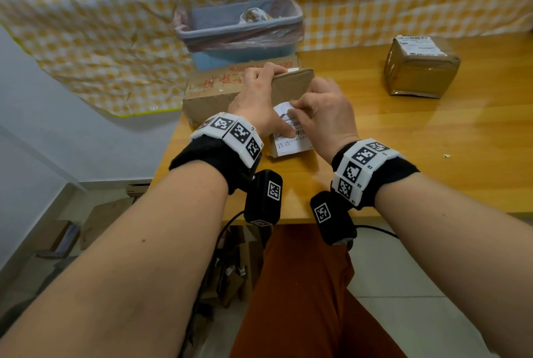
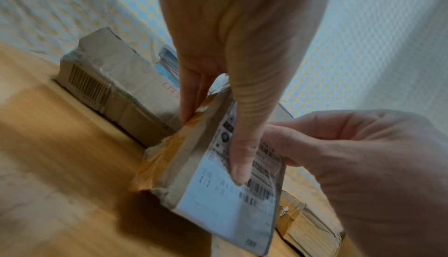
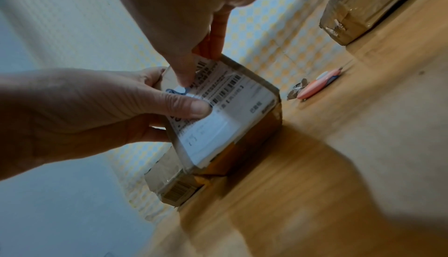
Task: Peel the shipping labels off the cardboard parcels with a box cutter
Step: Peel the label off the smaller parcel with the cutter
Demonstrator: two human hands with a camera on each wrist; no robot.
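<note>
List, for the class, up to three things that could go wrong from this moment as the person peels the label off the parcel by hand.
1. The label may tear: the right hand pinches only its lifted corner.
2. The parcel stands tilted on one edge, steadied by the left hand; it could slip on the table.
3. The box cutter lies on the table beside the work; a stray hand might brush it.

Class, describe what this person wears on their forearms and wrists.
Bare forearms, no sleeves. Each wrist, behind the left hand and right hand, carries a black cuff with white blocks printed with black square codes, and a black camera pod hangs beneath, trailing a black cable.
</note>
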